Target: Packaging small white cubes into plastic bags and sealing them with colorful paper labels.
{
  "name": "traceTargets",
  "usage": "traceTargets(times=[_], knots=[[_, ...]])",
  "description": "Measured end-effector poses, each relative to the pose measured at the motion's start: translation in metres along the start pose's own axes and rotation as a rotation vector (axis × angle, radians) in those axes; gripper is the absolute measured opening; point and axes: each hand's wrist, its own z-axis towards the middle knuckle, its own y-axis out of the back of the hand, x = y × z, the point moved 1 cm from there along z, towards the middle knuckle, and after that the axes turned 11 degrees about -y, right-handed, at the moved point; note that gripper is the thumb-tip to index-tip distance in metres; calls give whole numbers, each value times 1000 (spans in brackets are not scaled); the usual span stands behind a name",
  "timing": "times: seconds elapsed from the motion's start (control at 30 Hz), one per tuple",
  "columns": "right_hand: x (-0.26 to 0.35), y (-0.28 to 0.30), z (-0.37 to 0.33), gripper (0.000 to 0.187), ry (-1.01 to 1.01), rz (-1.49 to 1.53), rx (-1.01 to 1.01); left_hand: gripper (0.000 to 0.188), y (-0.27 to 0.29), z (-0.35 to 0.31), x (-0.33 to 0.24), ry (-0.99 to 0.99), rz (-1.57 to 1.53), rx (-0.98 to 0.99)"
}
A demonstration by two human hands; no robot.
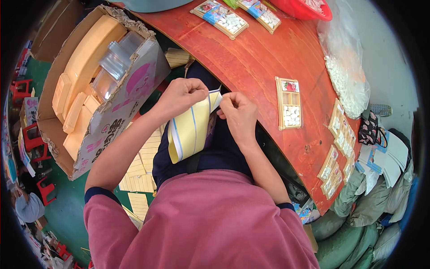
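Observation:
Over my lap, both hands hold a curved yellow paper sheet (192, 125) with white and blue stripes. My left hand (184, 97) is closed, pinching the sheet's upper edge. At its upper right corner, where a whitish flap sticks up, my right hand (238, 114) is closed with thumb and fingers pressed together. The fingertips partly hide what they grip there. The sheet's lower end hangs down over my dark trousers. On the red table to the right lies a cream compartment tray (290, 104) with white pieces and a strawberry picture in it.
A cardboard box (101, 105) of cream trays and clear plastic parts stands on my left. Packed trays (219, 18) lie at the table's far side, more (331, 172) at its right edge. A plastic bag of white pieces (347, 83) and a red basin (304, 6) are there too.

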Motion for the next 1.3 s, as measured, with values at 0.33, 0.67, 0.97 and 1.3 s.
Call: traceTargets(times=[0.33, 0.67, 0.97, 1.3], knots=[[-3, 6, 26, 22, 873, -517, 34, 21, 10, 8, 4, 199, -163, 170], [29, 138, -65, 7, 655, -199, 359, 20, 40, -3, 17, 18, 518, 115], [44, 187, -34, 10, 226, 124, 11, 66, -68, 15, -97, -455, -35, 300], [9, 221, 49, 28, -20, 32, -295, 24, -131, 74, -61, 135, -417, 32]])
